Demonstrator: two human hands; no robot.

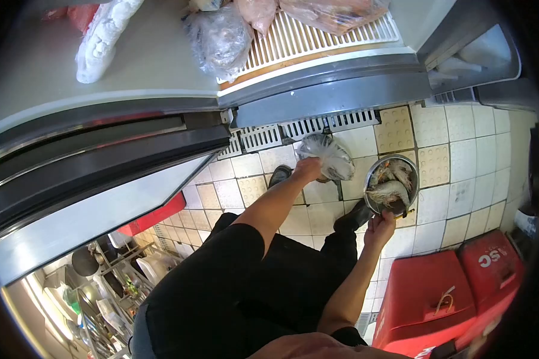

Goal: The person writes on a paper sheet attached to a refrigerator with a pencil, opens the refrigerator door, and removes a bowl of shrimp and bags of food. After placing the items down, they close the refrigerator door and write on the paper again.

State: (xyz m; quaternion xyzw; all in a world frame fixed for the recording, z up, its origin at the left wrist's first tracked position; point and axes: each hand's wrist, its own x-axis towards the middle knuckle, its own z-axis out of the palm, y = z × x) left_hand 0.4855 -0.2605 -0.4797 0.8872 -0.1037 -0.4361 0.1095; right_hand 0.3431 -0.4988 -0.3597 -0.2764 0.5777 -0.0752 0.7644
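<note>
My left hand is closed around the gathered neck of a clear plastic bag, which hangs low over the tiled floor and has something dark inside. To its right is a round metal pot, and my right hand grips it at the near edge with the fingers curled. Large greyish, raw-looking pieces of food lie inside the pot, with some orange bits among them.
Ahead stands an open refrigerator with bagged food on a white rack. Its open door reaches out at left. Red bins stand at lower right. Behind the door are shelves of kitchenware. Drain grates line the floor.
</note>
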